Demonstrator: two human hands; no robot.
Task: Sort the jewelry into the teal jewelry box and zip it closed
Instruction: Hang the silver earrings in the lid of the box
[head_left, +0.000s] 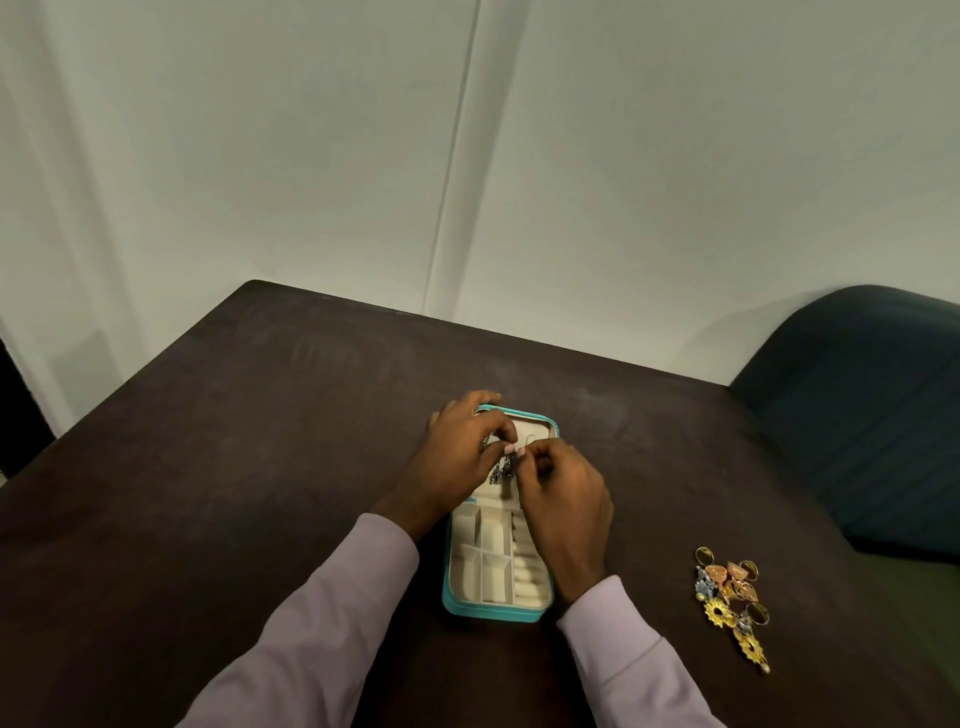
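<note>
The teal jewelry box lay open on the dark desk in front of me, its long side running away from me. Its near half showed cream compartments: 4 square pockets on the left and middle, and a column of padded rolls along the right. The far half, also cream inside, lay flat beyond the hinge.

Both my hands met above the far half. My left hand curled its fingers around a small silvery earring, which dangled below my fingertips over the cream lining. My right hand pinched the same earring from the other side, thumb and forefinger closed on its thin wire hook just beside my left thumb. I could not tell whether the earring touched the lining or hung free of it.

The remaining jewelry sat in a loose heap on the desk well to the right of the box: gold hoops, copper-toned fan pieces, a silver flower, and yellow sunflower-shaped pieces trailing toward me in a line.

My pale lilac sleeves reached in from the lower edge. A dark teal chair stood at the desk's far right corner, against a pale wall.
</note>
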